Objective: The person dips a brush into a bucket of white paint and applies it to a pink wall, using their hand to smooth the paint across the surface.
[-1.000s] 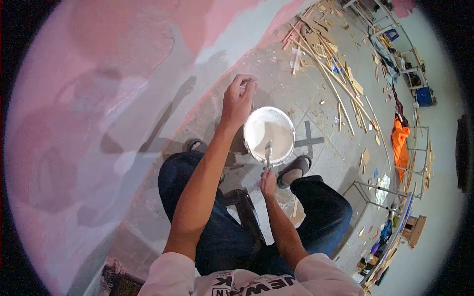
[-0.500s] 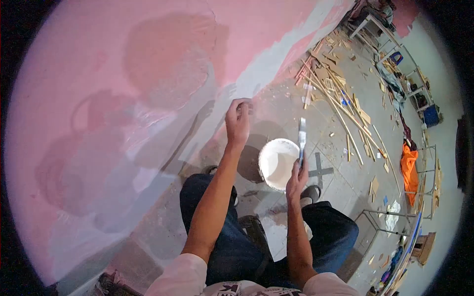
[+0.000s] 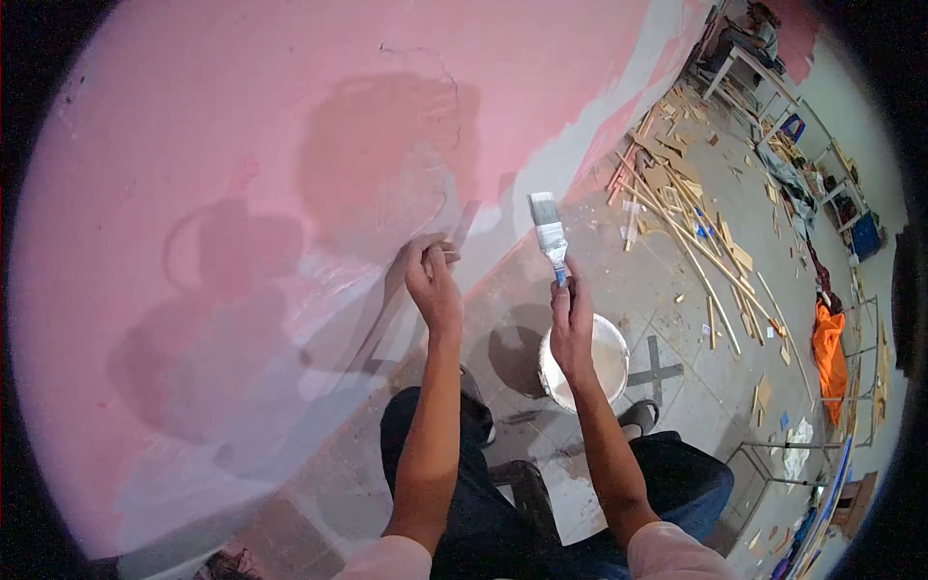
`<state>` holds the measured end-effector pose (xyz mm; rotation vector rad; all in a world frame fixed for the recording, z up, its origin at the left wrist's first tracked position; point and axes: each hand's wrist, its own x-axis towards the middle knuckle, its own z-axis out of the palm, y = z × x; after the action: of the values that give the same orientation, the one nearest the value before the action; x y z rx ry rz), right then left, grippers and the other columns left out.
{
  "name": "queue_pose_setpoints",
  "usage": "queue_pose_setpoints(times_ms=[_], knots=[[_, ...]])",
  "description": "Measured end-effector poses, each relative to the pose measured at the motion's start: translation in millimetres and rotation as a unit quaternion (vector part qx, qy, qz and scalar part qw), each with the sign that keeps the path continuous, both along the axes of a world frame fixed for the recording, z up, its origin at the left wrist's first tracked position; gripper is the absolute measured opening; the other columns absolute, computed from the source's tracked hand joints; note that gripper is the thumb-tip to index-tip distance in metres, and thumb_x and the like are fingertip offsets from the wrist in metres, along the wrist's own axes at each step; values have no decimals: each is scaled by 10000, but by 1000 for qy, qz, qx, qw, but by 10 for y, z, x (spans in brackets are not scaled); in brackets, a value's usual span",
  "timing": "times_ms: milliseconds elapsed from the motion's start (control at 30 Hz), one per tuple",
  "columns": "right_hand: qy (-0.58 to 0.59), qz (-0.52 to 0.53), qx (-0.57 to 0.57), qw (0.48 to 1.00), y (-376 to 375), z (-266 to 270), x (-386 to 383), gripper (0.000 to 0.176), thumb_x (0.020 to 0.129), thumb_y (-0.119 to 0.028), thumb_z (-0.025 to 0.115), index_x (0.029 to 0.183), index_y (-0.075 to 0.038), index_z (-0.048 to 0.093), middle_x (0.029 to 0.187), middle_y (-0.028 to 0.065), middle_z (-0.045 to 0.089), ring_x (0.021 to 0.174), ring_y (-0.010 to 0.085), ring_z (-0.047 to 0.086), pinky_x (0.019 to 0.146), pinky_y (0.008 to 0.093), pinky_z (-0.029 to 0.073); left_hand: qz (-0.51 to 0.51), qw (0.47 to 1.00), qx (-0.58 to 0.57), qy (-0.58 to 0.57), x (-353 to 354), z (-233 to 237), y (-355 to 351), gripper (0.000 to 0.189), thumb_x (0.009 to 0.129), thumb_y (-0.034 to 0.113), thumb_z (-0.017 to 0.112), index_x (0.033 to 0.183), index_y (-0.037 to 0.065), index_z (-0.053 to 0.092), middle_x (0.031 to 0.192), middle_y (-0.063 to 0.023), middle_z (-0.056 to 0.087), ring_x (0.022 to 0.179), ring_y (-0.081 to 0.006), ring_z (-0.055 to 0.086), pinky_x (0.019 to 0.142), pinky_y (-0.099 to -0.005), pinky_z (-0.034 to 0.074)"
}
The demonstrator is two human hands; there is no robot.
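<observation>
The paintbrush (image 3: 549,235) stood bristles-up just above the paint bucket (image 3: 620,340), with the right hand (image 3: 572,314) clamped around its blue handle. The left hand (image 3: 432,280) was up past the bucket against the pink wall (image 3: 290,145), fingertips bunched together; couldn't tell if they pinched anything. Wood offcuts (image 3: 696,222) littered the floor beyond the bucket, with an orange cloth (image 3: 828,348) further off. My take: held upright like that, paint probably runs into the ferrule, so I'd tilt it level and use light strokes.
</observation>
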<state>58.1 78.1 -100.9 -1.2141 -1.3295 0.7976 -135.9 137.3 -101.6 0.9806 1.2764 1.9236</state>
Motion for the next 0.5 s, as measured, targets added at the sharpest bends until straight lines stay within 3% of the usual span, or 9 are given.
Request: queue_pose_setpoints(times_ms=[100, 200, 300, 400, 500], knots=[[41, -16, -2, 999, 74, 145, -58, 490, 1057, -65, 508, 1543, -52, 454, 931, 46, 601, 750, 117, 510, 697, 272, 455, 19, 999, 25, 4, -15, 51, 67, 176, 1032, 41, 491, 1073, -26, 650, 986, -96, 662, 851, -174, 660, 766, -323, 568], [-71, -14, -28, 997, 192, 466, -109, 445, 1031, -19, 559, 1473, -66, 576, 851, -22, 525, 761, 74, 453, 697, 238, 408, 37, 998, 27, 44, 11, 133, 35, 165, 1027, 10, 490, 1067, -31, 645, 963, -98, 658, 819, -173, 656, 763, -327, 570], [-107, -8, 122, 987, 412, 493, -206, 383, 999, 3, 606, 1370, -57, 679, 852, 0, 599, 766, 82, 513, 707, 244, 440, 41, 993, 31, 102, 16, 196, 11, 163, 1023, -6, 490, 1067, -26, 646, 924, -98, 663, 789, -175, 660, 753, -329, 572], [-129, -6, 107, 986, 487, 642, -241, 395, 979, 27, 614, 1356, -63, 696, 920, 40, 662, 806, 88, 548, 739, 243, 462, 50, 990, 40, 129, 8, 224, -21, 162, 1018, -16, 494, 1057, -24, 651, 906, -100, 668, 784, -179, 670, 736, -328, 572], [-142, -23, 164, 976, 545, 740, -306, 419, 940, 13, 665, 1338, -108, 716, 800, 77, 604, 686, 135, 532, 661, 291, 473, 48, 989, 41, 137, -23, 202, -48, 161, 1013, -27, 497, 1044, -25, 655, 922, -106, 670, 788, -183, 680, 720, -327, 573]])
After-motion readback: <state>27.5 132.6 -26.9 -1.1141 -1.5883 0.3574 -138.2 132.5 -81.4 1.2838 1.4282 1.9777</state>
